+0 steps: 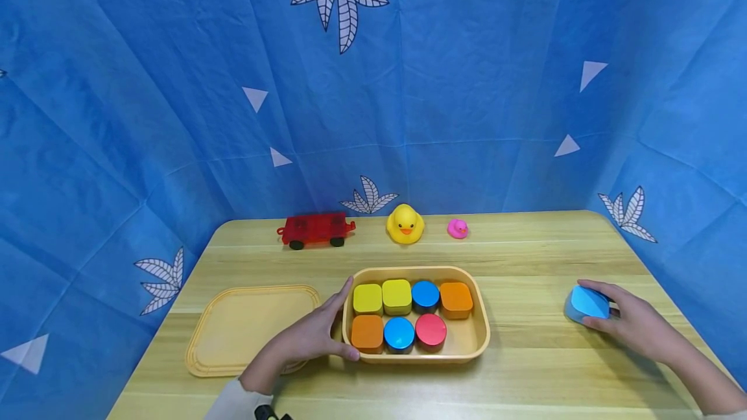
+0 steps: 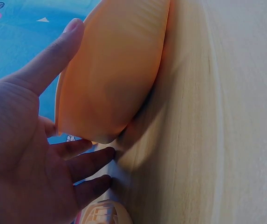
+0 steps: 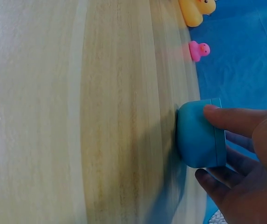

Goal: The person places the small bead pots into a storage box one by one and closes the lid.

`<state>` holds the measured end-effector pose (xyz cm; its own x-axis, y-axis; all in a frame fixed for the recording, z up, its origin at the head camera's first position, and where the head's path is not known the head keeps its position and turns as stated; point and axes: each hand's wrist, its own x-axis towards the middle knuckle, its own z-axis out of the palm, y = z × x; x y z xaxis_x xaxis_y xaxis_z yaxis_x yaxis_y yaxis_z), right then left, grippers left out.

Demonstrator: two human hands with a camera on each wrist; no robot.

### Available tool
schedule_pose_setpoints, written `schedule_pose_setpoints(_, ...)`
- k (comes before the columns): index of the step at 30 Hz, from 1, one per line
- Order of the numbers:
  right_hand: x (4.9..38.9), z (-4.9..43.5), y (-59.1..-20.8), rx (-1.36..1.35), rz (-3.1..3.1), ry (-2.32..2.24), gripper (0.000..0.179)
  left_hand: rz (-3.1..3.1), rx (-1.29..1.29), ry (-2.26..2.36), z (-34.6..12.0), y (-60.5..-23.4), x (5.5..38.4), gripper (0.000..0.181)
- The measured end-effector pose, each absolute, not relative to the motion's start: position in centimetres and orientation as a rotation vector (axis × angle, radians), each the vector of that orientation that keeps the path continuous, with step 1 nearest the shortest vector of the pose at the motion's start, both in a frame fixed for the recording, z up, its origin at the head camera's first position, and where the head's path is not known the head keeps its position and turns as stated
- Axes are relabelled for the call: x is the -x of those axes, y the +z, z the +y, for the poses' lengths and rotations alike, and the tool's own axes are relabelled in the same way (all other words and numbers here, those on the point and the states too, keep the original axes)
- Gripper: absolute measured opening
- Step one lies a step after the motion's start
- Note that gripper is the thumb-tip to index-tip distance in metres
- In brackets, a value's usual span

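A tan rectangular box stands mid-table, with several small coloured blocks inside: yellow, orange, blue and red. My left hand holds the box's left end, thumb at the front corner and index finger at the back corner. In the left wrist view the thumb lies along the box's outer wall, while the lower fingers spread beneath. To the right, my right hand pinches a small blue box between thumb and fingers. A seam near its top shows on the blue box in the right wrist view. Its underside is hidden.
A flat tan tray or lid lies left of the box, partly behind my left forearm. Along the back edge stand a red toy wagon, a yellow duck and a small pink duck. Blue cloth surrounds the table.
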<state>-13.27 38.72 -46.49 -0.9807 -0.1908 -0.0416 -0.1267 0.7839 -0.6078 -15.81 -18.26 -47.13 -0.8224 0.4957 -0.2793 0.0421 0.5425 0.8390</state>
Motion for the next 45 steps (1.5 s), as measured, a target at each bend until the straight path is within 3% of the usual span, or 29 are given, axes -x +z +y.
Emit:
schedule_pose_setpoints(16,13.0,36.4,-44.8,0.370,2.873,-0.975,0.076,2.300,-0.465,1.216,-18.3,-47.1,15.8,0.134)
schedule_pose_setpoints(45,11.7,27.9,-40.0,0.736,2.975,-0.960,0.067,2.294,-0.452,1.225,-18.3,-47.1,15.8,0.133)
